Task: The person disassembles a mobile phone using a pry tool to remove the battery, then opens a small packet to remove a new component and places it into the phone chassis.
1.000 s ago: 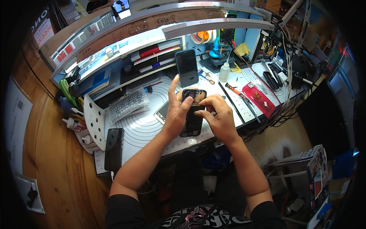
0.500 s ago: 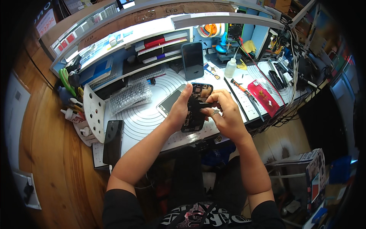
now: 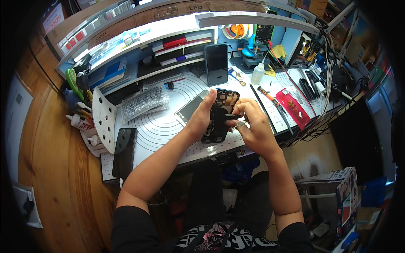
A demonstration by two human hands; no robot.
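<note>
My left hand (image 3: 200,118) grips an opened dark phone (image 3: 219,130) by its left side, thumb up along the edge, with the inner parts facing me at a tilt. My right hand (image 3: 253,128) pinches a small dark flat piece (image 3: 231,117) at the phone's middle; a small light metallic bit shows by the thumb, too small to name. A white-framed phone (image 3: 187,109) lies on the mat just behind my left hand. A dark phone (image 3: 216,63) stands upright farther back.
The white desk mat (image 3: 154,137) holds bubble wrap (image 3: 143,103), a dark phone (image 3: 123,152), a dropper bottle (image 3: 257,75), a screwdriver (image 3: 266,95) and a red pouch (image 3: 293,109). A perforated white holder (image 3: 103,122) stands left. Cables (image 3: 325,109) hang right; a lamp bar (image 3: 257,21) crosses above.
My left thumb has moved from the phone's face to its side, and the phone has tilted. My right fingers now pinch a dark piece at its middle. The camera view has shifted slightly.
</note>
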